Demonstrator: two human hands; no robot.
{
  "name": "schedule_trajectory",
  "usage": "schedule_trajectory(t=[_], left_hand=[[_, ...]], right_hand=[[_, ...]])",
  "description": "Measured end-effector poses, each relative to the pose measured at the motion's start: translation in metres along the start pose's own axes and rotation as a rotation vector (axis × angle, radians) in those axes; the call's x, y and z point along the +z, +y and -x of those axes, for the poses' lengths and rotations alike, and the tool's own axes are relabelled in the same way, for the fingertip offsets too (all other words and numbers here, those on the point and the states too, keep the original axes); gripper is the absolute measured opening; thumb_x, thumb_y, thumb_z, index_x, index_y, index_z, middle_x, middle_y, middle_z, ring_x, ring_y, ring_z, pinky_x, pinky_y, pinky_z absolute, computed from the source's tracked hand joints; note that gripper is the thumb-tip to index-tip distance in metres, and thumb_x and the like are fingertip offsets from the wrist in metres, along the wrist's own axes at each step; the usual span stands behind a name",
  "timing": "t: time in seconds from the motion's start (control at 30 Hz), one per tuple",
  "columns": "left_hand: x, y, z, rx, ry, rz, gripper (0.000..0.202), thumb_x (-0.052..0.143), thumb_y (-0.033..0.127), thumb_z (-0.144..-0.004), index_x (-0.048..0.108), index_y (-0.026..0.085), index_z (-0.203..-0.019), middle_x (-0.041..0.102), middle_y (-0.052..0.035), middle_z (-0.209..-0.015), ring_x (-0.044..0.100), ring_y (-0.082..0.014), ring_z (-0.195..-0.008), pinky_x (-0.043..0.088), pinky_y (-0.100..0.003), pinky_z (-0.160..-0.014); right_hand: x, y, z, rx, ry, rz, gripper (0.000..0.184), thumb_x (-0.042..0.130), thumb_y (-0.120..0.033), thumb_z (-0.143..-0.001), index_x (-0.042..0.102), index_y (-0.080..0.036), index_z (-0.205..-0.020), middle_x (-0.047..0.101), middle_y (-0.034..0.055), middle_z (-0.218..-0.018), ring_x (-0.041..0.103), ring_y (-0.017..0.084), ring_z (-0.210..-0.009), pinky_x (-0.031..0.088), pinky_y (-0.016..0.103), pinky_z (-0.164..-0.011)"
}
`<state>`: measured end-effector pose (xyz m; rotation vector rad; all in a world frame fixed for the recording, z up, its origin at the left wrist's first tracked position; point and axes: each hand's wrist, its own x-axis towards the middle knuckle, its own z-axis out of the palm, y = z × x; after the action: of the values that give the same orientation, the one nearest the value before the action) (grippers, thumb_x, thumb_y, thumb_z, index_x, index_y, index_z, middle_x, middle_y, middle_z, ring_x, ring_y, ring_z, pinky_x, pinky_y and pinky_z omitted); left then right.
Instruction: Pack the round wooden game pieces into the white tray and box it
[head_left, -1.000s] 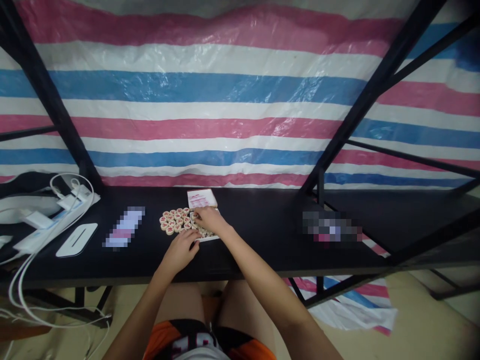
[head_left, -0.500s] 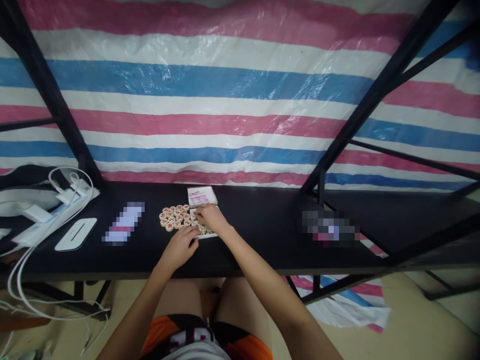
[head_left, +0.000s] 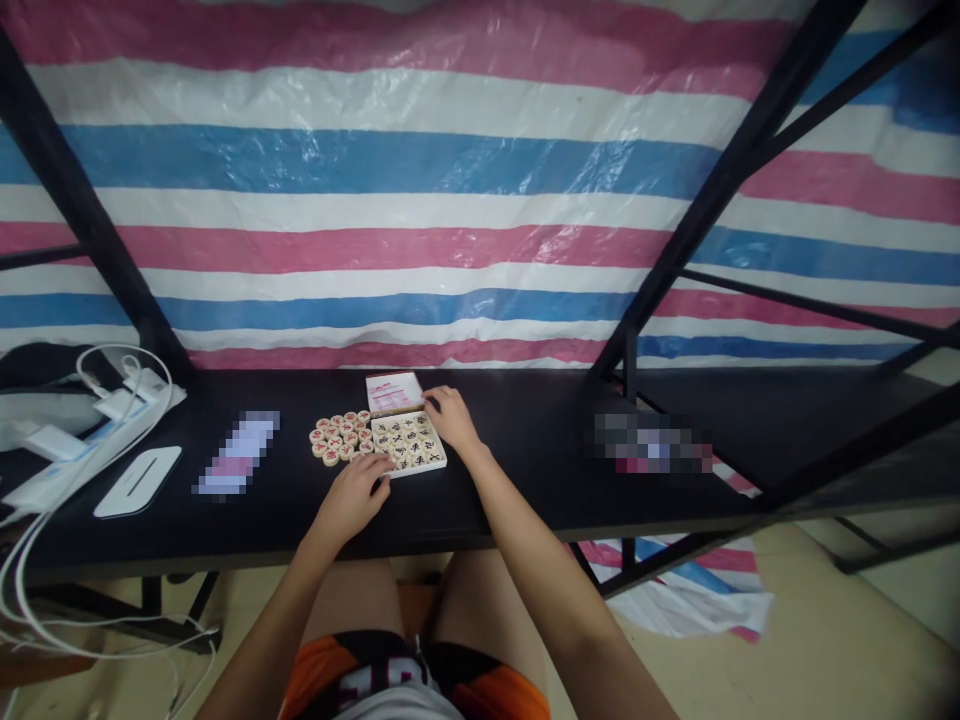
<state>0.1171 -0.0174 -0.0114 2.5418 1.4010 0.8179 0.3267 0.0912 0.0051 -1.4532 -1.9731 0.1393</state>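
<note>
A shallow white box (head_left: 417, 467) stands on the black desk, holding several round Chinese chess pieces (head_left: 406, 436) with black characters, laid in rows. Its lid (head_left: 394, 391), printed in red, lies open behind it. Left of the box, a cluster of pale chess pieces (head_left: 342, 436) with red characters rests on the desk. My left hand (head_left: 355, 492) lies at the box's near left corner, fingers extended over its edge and thumb apart. Beyond the far right corner, my right hand (head_left: 452, 415) has its fingers loosely spread, fingertips close to the lid; no piece shows in them.
A blurred-out flat item (head_left: 238, 452) and a white slotted plate (head_left: 139, 482) lie to the left, near a power strip with white cables (head_left: 97, 430). Another blurred item (head_left: 652, 443) sits right. Black metal posts (head_left: 667, 250) frame the desk before a striped plastic sheet (head_left: 420, 160).
My right hand has moved off the box's pieces to its far right corner, uncovering the rows of black-lettered pieces. My left hand has stayed at the near left corner. The view has shifted slightly.
</note>
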Motion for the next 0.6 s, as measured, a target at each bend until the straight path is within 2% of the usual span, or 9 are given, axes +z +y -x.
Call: schedule_trajectory(t=[0.07, 0.17, 0.3, 0.37, 0.43, 0.6], left_hand=[[-0.001, 0.001, -0.001, 0.0, 0.003, -0.001, 0.026, 0.044, 0.019, -0.087, 0.064, 0.021, -0.103, 0.064, -0.0058, -0.111, 0.056, -0.0207, -0.105, 0.044, -0.04, -0.096], [-0.001, 0.001, -0.001, 0.001, 0.012, 0.001, 0.027, 0.045, 0.018, -0.086, 0.065, 0.021, -0.103, 0.064, -0.0054, -0.111, 0.056, -0.0199, -0.105, 0.044, -0.039, -0.096], [0.0, -0.001, 0.0, 0.001, 0.007, 0.005, 0.027, 0.045, 0.018, -0.087, 0.064, 0.021, -0.105, 0.064, -0.0061, -0.112, 0.056, -0.0195, -0.106, 0.043, -0.04, -0.097], [0.001, -0.001, 0.0, 0.001, 0.002, 0.008, 0.027, 0.044, 0.018, -0.087, 0.064, 0.021, -0.105, 0.063, -0.0062, -0.112, 0.055, -0.0196, -0.106, 0.042, -0.041, -0.098], [0.001, -0.001, 0.0, -0.002, -0.004, 0.01, 0.026, 0.044, 0.019, -0.087, 0.064, 0.022, -0.105, 0.063, -0.0061, -0.113, 0.056, -0.0199, -0.106, 0.041, -0.042, -0.099], [0.0, 0.0, 0.0, 0.004, -0.014, 0.028, 0.026, 0.044, 0.019, -0.088, 0.063, 0.021, -0.104, 0.063, -0.0058, -0.113, 0.055, -0.0203, -0.107, 0.043, -0.039, -0.096]], right_hand=[[0.004, -0.014, -0.011, -0.044, -0.011, 0.051, 0.029, 0.041, -0.023, -0.09, 0.061, -0.02, -0.11, 0.058, 0.0084, -0.114, 0.048, 0.02, -0.109, 0.036, 0.033, -0.096], [0.013, -0.033, -0.036, -0.029, -0.138, 0.09, 0.034, 0.047, -0.03, -0.087, 0.055, -0.019, -0.119, 0.055, 0.0104, -0.121, 0.048, 0.023, -0.112, 0.037, 0.034, -0.094], [0.03, -0.043, -0.065, 0.161, -0.39, 0.114, 0.061, 0.062, -0.046, -0.075, 0.051, -0.009, -0.122, 0.055, 0.0194, -0.122, 0.051, 0.028, -0.113, 0.042, 0.034, -0.09], [0.039, -0.045, -0.074, 0.255, -0.444, 0.156, 0.07, 0.068, -0.05, -0.068, 0.052, -0.008, -0.121, 0.056, 0.0212, -0.121, 0.051, 0.03, -0.115, 0.043, 0.034, -0.089], [0.047, -0.046, -0.078, 0.313, -0.447, 0.191, 0.07, 0.072, -0.048, -0.064, 0.054, -0.008, -0.12, 0.056, 0.0216, -0.122, 0.051, 0.03, -0.116, 0.045, 0.033, -0.088], [0.054, -0.045, -0.085, 0.424, -0.486, 0.135, 0.055, 0.073, -0.036, -0.064, 0.061, -0.01, -0.111, 0.062, 0.0186, -0.115, 0.06, 0.027, -0.106, 0.047, 0.03, -0.085]])
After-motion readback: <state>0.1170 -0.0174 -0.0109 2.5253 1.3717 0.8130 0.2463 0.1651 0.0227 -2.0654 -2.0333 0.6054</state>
